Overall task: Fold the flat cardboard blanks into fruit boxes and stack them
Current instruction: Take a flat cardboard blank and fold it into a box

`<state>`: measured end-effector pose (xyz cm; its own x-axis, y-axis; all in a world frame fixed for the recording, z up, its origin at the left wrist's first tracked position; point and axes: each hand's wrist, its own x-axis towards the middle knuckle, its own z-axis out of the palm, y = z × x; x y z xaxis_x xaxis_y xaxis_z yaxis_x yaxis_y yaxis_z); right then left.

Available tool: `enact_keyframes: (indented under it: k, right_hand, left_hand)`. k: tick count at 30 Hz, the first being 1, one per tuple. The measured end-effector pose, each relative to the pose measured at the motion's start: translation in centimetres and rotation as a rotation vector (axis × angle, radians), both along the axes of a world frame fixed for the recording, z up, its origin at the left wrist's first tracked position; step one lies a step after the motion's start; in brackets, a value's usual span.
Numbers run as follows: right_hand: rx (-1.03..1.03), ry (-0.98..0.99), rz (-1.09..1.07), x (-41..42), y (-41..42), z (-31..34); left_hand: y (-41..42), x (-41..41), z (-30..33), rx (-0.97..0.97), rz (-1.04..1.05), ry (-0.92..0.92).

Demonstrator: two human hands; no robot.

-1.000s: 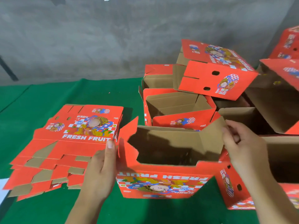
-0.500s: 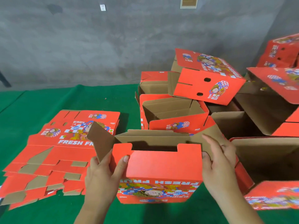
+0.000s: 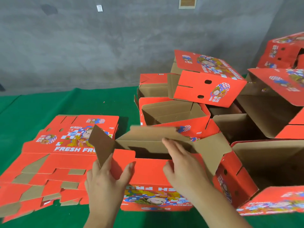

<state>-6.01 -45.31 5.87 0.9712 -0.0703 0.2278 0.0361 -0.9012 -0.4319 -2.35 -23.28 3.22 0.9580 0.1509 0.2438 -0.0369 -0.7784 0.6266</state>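
Two hands show, a left hand [image 3: 105, 183] and a right hand [image 3: 182, 163]. One box [image 3: 153, 176] stands half folded in front. One stack of flat blanks [image 3: 54, 162] lies at the left; its sheets cannot be counted. At least six folded boxes [image 3: 209, 79] are piled at the right.

a: what is carrying everything here?

b: a worktop [image 3: 49, 104] under a green cloth, running back to a grey wall.

a: and what is lying straight on it?

b: a stack of flat red blanks [image 3: 54, 162] is sitting on the left, fanned out toward the near edge, printed side up. just beside it, the half-folded box [image 3: 151, 178] is standing on the cloth in the near middle. behind that one, open folded boxes [image 3: 174, 114] are resting toward the right, and more are crowding the far right; i cannot tell which of those are touching the cloth.
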Motion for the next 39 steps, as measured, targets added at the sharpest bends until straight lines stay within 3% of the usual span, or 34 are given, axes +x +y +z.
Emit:
enact_keyframes:
  k: [4,9,17,21,26,32,35,39]
  right_hand:
    - [-0.194,0.078,-0.104,0.5,0.8,-0.8]
    - [-0.133,0.252,-0.089,1.3,0.1,-2.0]
    - [-0.113,0.189,-0.117,1.3,0.1,-2.0]
    - [-0.109,0.133,-0.11,0.9,0.3,-1.8]
    - [-0.114,0.063,-0.112,0.2,0.6,-1.5]
    - [-0.081,-0.114,-0.084,-0.2,0.6,-1.1]
    - [-0.082,-0.274,-0.175,-1.0,0.9,-0.6]
    - [0.151,-0.459,-0.413,-2.9,-1.8,0.5]
  left_hand:
    - [0.0,-0.5,-0.1,-0.096,0.015,-0.013]
    - [0.5,-0.4,0.0,-0.051,-0.012,0.006]
    - [0.6,-0.4,-1.4,0.013,-0.265,-0.402]
    - [1.0,0.0,-0.9,-0.04,-0.348,-0.279]
    - [-0.1,2.7,1.0,0.331,-0.368,-0.106]
    - [-1.3,4.7,1.6,0.426,-0.292,0.002]
    - [-1.4,4.8,1.4,0.431,-0.264,0.011]
    - [-1.0,4.6,1.0,0.433,-0.258,-0.004]
